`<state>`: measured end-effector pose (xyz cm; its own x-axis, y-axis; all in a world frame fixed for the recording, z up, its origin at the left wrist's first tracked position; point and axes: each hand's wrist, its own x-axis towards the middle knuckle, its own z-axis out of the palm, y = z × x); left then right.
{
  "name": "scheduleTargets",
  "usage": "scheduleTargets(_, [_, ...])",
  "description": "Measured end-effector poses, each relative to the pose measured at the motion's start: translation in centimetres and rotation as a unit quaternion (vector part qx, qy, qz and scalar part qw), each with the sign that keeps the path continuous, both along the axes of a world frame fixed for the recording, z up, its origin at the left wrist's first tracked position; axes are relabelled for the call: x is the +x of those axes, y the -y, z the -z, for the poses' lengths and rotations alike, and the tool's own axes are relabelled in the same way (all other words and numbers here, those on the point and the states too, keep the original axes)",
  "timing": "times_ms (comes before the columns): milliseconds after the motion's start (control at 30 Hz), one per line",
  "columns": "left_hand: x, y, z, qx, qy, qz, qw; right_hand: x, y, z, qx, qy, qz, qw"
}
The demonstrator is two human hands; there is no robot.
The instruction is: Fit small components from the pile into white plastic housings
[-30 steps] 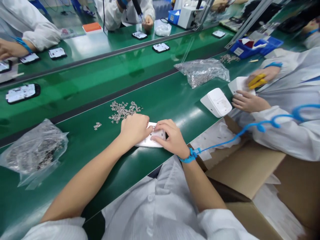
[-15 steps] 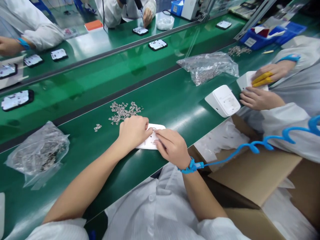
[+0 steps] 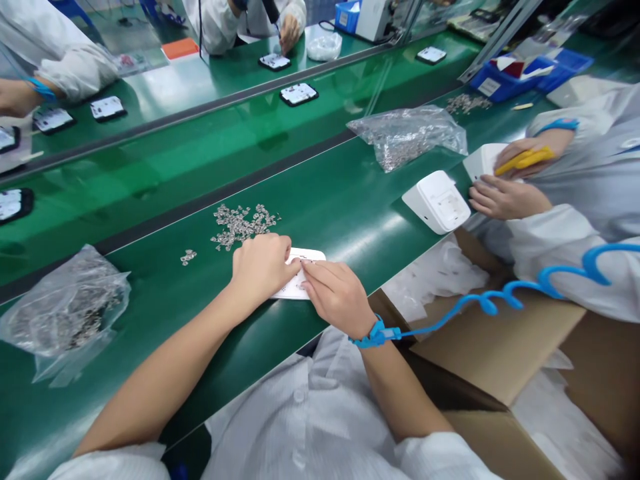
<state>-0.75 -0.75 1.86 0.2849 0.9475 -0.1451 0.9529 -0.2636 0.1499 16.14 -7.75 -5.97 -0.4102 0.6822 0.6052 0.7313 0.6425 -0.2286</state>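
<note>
Since the earlier frames, the black-edged device with a white face [image 3: 299, 94] has moved leftward along the shiny green conveyor belt [image 3: 200, 150], and the fingers of our right hand [image 3: 340, 293], spread one second ago, have closed together.

Landmark: the flat white plastic housing with rounded corners [image 3: 309, 255]. It lies on the green worktop [image 3: 330, 200], directly in front of us, below both hands.

Left grip: our left hand [image 3: 260, 267] is curled over the left end of the housing and clasps it, thumb pressed on the upper face. Right grip: the fingertips and thumb of our right hand touch the right part of the same face; we cannot tell whether they pinch a small part. A blue wrist strap [image 3: 373, 333] encircles our right wrist, its coiled cord [image 3: 493, 305] running off to the right.

Surroundings, referenced to the housing:
- Beyond and left: a loose pile of small silvery metal pieces [image 3: 240, 225], with a small cluster [image 3: 188, 257] farther left.
- Well left: a clear plastic bag of metal pieces [image 3: 70, 300].
- Beyond and right: a second clear bag [image 3: 410, 137].
- Right: a white wedge-shaped casing [image 3: 440, 200]; past it, a co-worker's hand [image 3: 543, 150] holds a yellow tool [image 3: 530, 159].
- Right and nearer us: an open brown cardboard box [image 3: 505, 340].
</note>
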Motion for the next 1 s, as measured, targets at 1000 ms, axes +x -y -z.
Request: scheduleTargets(1000, [-1.2,-1.3,-0.4,-0.022,0.033,-0.004,0.999,0.9,-3.3,-0.1,-0.203,-0.26,0.092,0.939])
